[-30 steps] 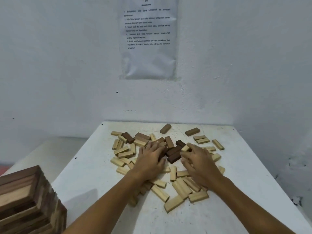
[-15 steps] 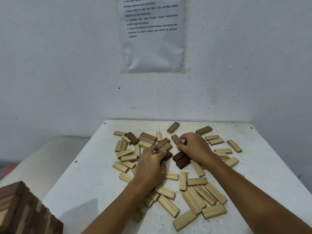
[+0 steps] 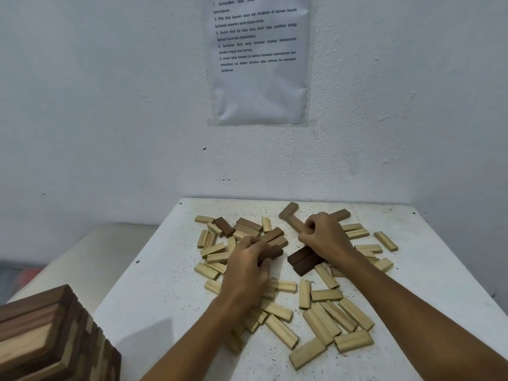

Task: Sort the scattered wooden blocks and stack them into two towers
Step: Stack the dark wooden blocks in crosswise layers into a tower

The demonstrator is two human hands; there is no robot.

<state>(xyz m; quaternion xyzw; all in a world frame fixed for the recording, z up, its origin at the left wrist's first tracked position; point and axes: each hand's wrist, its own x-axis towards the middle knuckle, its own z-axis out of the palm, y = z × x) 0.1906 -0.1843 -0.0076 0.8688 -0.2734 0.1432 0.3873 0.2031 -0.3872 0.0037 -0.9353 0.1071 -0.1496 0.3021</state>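
Left hand [image 3: 247, 268]: fingers curled around dark blocks [image 3: 270, 253], centre frame | Right hand [image 3: 325, 237]: fingers curled, pinching brown block [image 3: 295, 224], upper centre | Table [image 3: 154, 303]: light blocks [image 3: 280, 329] scattered.

Printed instruction sheet [image 3: 259, 59] on the white wall [image 3: 110, 105], above a speckled white table [image 3: 154, 298].

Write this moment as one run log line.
left hand: grips dark blocks | right hand: grips brown block | tower: near left
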